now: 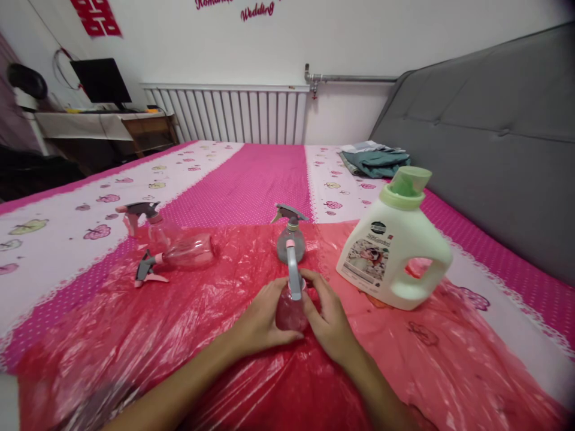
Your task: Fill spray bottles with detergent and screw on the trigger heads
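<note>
A small clear spray bottle (291, 308) with a grey and pink trigger head stands on the red plastic sheet (135, 341) in front of me. My left hand (260, 323) wraps its left side and my right hand (327, 320) cups its right side near the neck. Just behind stands a second spray bottle (291, 236), upright with a grey head. A white detergent jug (395, 242) with a pale green cap stands tilted to the right of my hands.
Two more spray bottles are at the left: one lying on its side (179, 256) and one behind it (144, 220). Folded clothes (375, 158) lie on the pink bed by the grey headboard (494, 155). A radiator (229, 114) and a desk (99, 123) are beyond.
</note>
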A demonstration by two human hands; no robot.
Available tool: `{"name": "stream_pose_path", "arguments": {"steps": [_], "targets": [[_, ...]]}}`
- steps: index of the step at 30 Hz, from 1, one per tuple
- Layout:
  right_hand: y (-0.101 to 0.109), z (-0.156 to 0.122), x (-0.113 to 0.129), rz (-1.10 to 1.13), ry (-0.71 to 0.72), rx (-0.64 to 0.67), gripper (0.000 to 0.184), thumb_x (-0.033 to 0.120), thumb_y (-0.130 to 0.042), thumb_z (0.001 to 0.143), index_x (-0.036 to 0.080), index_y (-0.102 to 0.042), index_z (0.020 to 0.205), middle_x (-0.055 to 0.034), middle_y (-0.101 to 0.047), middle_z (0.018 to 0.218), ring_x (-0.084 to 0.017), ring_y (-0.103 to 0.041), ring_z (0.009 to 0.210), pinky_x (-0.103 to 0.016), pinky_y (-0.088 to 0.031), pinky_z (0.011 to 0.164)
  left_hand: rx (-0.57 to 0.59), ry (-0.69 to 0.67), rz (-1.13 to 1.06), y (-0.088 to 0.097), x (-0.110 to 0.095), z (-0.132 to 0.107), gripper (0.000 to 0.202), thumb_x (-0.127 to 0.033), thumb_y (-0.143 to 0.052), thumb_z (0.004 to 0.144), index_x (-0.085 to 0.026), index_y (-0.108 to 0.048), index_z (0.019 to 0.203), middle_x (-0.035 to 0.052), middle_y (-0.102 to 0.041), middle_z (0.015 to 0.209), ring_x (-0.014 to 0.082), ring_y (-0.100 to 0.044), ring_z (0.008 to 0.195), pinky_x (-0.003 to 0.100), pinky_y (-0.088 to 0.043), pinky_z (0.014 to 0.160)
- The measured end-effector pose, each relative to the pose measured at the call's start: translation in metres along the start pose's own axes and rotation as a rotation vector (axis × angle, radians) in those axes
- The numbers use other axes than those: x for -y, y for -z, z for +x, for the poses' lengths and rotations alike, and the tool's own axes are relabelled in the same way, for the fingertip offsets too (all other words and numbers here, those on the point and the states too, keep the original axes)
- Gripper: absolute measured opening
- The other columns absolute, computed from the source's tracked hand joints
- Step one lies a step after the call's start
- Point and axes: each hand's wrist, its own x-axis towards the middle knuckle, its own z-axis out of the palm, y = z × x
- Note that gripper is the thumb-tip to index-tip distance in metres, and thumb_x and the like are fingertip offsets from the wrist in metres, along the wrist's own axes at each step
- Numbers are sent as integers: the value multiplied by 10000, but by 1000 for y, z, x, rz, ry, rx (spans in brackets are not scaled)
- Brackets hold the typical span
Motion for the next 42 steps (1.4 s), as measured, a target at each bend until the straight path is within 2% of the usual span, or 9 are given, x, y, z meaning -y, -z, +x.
{"name": "stream_pose_path", "arguments": {"steps": [5, 9, 15, 26, 29, 32, 36, 39, 42], "targets": [[-2, -1, -2, 11, -18, -14, 488, 661, -651, 1055, 247, -706, 1307, -101, -821, 1290, -259, -787, 1212, -414, -633, 1070, 24, -17, 35, 1, -1, 2, 943, -422, -971, 864, -294, -494, 1668, 141, -612, 1679, 420, -611, 1551, 597, -529, 1315], [-2, -2, -1, 23, -29, -11, 469, 635, -575, 1102, 250, -689, 1344, -101, -811, 1327, -248, -774, 1266, -406, -615, 1112, 28, -13, 44, 1, -3, 2, 1012, -437, -970, 873, -265, -433, 1713, 177, -580, 1716, 429, -582, 1584, 612, -488, 1354], [0, -1, 2, 38, -45, 1, 472, 636, -501, 1131, 253, -743, 1264, -87, -818, 1224, -245, -781, 1175, -385, -612, 1036, 31, -7, 29, 3, -6, 2, 901, -474, -957, 876, -264, -521, 1636, 166, -618, 1669, 429, -606, 1558, 624, -507, 1333], [-1, -4, 1, 93, -61, -24, 426, 640, -487, 1138, 264, -644, 1261, -72, -810, 1248, -198, -785, 1151, -346, -614, 1013, 46, -6, 25, 4, -13, 6, 893, -418, -949, 878, -267, -515, 1643, 158, -626, 1666, 425, -593, 1571, 622, -484, 1352], [-2, -3, -2, 99, -61, -27, 463, 686, -546, 1101, 263, -642, 1262, -83, -805, 1253, -216, -781, 1179, -370, -617, 1045, 41, -5, 21, 3, -12, 6, 930, -401, -958, 866, -264, -488, 1657, 162, -602, 1686, 417, -589, 1568, 619, -486, 1346], [-3, -2, -4, 97, -60, -24, 574, 753, -698, 990, 263, -661, 1287, -95, -804, 1281, -256, -775, 1212, -419, -616, 1084, 21, 2, 11, 2, -9, 4, 842, -405, -967, 856, -264, -554, 1577, 145, -657, 1594, 387, -659, 1459, 587, -553, 1275], [-4, -2, -5, 86, -79, -29, 594, 719, -812, 916, 263, -688, 1276, -99, -812, 1260, -275, -777, 1169, -444, -620, 1051, -6, 10, 13, 1, -9, 2, 774, -452, -974, 854, -266, -602, 1506, 127, -708, 1480, 357, -710, 1339, 563, -592, 1222], [-3, -1, -4, 86, -87, -24, 592, 717, -825, 905, 260, -710, 1264, -100, -815, 1241, -278, -776, 1153, -444, -618, 1036, -4, 6, 12, 1, -9, 2, 774, -479, -972, 859, -265, -606, 1506, 128, -710, 1473, 357, -712, 1331, 565, -587, 1227], [-3, 0, 0, 90, -92, -9, 512, 708, -731, 988, 260, -746, 1234, -102, -819, 1214, -271, -773, 1130, -436, -611, 1021, -2, 23, 3, 0, -6, 2, 843, -461, -979, 846, -270, -570, 1558, 132, -687, 1527, 378, -690, 1386, 581, -564, 1257]]}}
